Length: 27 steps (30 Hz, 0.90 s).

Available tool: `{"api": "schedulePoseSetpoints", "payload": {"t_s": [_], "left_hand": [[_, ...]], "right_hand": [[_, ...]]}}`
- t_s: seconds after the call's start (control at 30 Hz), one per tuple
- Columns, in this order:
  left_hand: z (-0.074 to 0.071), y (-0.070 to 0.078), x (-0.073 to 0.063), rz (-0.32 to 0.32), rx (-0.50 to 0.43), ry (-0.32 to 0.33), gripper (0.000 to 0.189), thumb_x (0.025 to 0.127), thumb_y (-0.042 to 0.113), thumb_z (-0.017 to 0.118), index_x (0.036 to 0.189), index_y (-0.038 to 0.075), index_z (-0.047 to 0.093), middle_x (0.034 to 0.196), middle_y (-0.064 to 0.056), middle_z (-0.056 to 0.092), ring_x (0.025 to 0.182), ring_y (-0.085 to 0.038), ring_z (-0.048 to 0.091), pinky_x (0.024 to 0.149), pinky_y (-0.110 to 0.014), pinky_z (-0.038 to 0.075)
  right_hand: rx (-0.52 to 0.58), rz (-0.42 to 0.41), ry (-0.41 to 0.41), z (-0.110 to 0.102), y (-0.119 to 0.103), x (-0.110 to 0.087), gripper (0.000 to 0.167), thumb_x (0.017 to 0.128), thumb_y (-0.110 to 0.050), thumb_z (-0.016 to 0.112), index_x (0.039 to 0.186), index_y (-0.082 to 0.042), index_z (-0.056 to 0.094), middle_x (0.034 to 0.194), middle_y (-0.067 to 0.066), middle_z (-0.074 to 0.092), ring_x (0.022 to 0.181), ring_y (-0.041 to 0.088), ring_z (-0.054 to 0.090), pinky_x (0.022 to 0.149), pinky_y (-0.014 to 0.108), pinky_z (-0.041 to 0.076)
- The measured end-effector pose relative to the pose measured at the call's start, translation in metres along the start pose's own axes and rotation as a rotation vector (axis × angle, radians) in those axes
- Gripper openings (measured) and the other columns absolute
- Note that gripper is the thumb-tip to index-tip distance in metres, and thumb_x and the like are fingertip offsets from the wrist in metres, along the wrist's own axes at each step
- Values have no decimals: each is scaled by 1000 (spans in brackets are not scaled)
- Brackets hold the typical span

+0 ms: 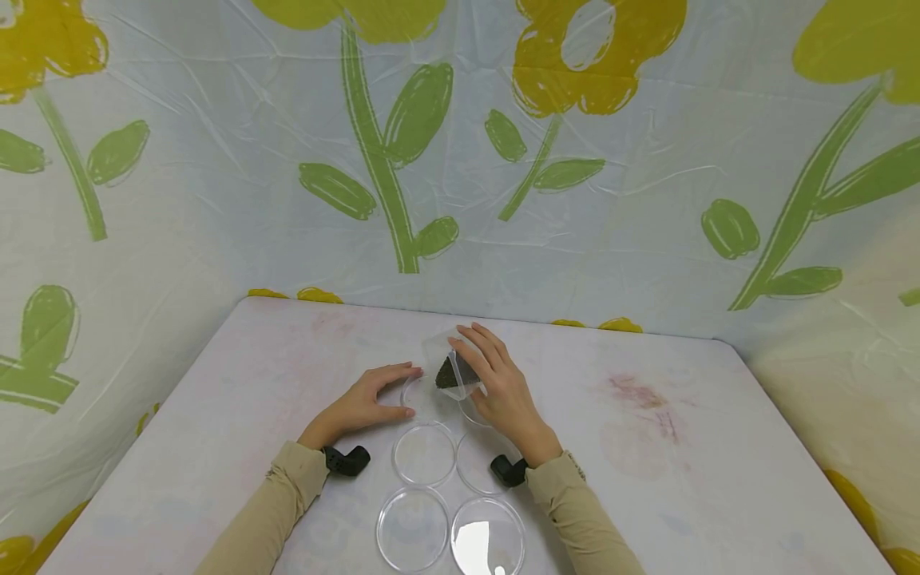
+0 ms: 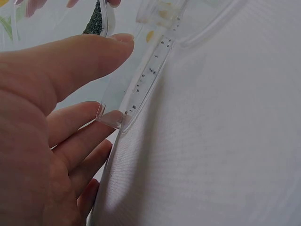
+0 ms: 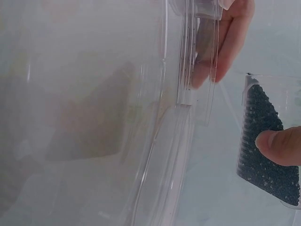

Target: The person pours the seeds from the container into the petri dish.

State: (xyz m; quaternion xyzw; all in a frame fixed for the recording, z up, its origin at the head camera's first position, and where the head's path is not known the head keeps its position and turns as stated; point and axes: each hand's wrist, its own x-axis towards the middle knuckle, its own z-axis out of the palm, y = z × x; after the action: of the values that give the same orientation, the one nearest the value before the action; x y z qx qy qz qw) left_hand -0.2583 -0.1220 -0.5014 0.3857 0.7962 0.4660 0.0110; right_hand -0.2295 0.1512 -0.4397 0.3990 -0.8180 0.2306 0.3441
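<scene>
My right hand (image 1: pixel 509 393) grips a clear plastic container (image 1: pixel 440 350) tilted over the far dishes. Dark grainy material (image 3: pixel 263 113) lies slanted inside it, and the right thumb presses the container's side in the right wrist view. My left hand (image 1: pixel 357 406) curves round the left side of a clear round dish (image 1: pixel 405 394), thumb at the near edge and fingers at the far edge. In the left wrist view, several dark grains (image 2: pixel 137 89) show in that dish. Fingertips are visible through its clear wall.
More clear round dishes stand in two columns toward the person, including a left middle dish (image 1: pixel 424 455), a front left dish (image 1: pixel 412 530) and a front right dish (image 1: pixel 489 543). The white table (image 1: pixel 237 447) ends at a flower-printed cloth backdrop (image 1: pixel 489 263).
</scene>
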Motion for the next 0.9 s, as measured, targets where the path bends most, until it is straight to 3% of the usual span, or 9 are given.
{"api": "schedulePoseSetpoints", "payload": {"t_s": [0.5,0.9], "left_hand": [[0,2,0,-7,-13,-6,66,84,21,79,141,0,53,146,-14,50,141,-35,36,113,-57,27],[-1,4,-1,-26,-12,-8,66,85,23,79,142,3,52,148,-14,48,142,-34,35,114,-58,25]], "right_hand": [[-12,8,16,1,-1,0,95,59,29,62,145,-9,47,148,14,44,140,35,37,61,34,48],[-25,26,30,0,-3,2,93,60,28,59,144,-10,49,149,14,45,141,33,36,66,36,51]]}}
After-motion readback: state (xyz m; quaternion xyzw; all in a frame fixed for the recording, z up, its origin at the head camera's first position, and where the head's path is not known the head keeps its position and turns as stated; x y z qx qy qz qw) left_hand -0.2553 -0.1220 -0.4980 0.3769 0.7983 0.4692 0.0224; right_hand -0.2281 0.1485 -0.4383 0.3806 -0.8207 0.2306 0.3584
